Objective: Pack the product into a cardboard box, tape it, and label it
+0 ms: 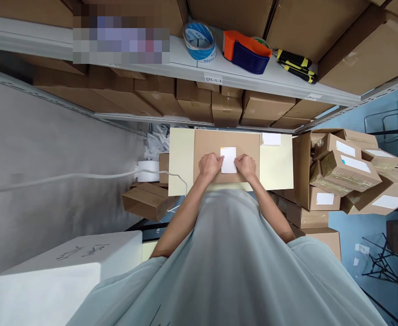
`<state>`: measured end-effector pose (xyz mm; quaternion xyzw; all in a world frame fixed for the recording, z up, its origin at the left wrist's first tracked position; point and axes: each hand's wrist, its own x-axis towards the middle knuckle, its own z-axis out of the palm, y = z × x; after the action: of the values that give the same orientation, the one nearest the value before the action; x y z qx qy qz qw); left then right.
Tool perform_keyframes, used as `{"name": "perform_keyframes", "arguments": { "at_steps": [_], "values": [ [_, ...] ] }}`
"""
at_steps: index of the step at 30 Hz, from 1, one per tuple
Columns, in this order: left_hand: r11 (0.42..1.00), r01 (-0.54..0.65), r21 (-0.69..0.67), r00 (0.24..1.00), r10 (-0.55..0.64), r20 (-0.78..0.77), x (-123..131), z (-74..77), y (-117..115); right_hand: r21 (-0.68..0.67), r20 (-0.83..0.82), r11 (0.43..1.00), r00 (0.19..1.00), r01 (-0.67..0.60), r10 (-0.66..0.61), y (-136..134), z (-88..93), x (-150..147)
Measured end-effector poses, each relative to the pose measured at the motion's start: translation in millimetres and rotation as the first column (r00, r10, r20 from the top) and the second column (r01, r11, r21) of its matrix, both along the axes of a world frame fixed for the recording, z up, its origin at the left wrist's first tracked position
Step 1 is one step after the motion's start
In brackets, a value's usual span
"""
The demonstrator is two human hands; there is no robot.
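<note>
My left hand [211, 165] and my right hand [245, 165] are closed at the two side edges of a white label [228, 161]. The label is upright in view, with a small orange mark near its top. It lies over, or just above, a flat brown cardboard box [206, 140]; whether it touches the cardboard all over I cannot tell. Under the box is a pale yellow table [180, 158]. A stack of white labels [271, 139] sits at the table's back right, beyond my right hand.
Above the table runs a grey shelf with a blue tape roll [199, 43], an orange tape dispenser [246, 50] and yellow-black cutters [297, 65]. Labelled parcels [348, 170] fill a large carton at right. A white cable [117, 174] crosses from the left to the table.
</note>
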<state>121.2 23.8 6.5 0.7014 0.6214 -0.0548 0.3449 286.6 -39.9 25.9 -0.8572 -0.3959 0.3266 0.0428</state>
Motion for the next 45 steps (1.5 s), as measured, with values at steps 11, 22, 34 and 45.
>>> {"name": "perform_keyframes", "arguments": {
  "at_steps": [11,22,34,45],
  "values": [
    [0.998,0.060,0.035,0.998,-0.061,0.016,-7,-1.4,-4,-0.001,0.073,0.984,0.981,-0.178,0.178,-1,-2.8,5],
    [0.896,0.434,0.093,0.874,-0.443,0.200,-46,-5.0,1,0.138,0.015,0.766,0.774,-0.628,0.633,-27,-4.0,35],
    [0.982,0.154,0.108,0.972,-0.170,0.160,-18,14.7,7,0.027,0.004,0.753,0.753,-0.657,0.657,-1,-1.6,43],
    [0.938,0.297,0.176,0.866,-0.343,0.364,34,51.5,-50,0.057,-0.020,0.730,0.730,-0.681,0.683,-8,-14.9,51]
  ]
}}
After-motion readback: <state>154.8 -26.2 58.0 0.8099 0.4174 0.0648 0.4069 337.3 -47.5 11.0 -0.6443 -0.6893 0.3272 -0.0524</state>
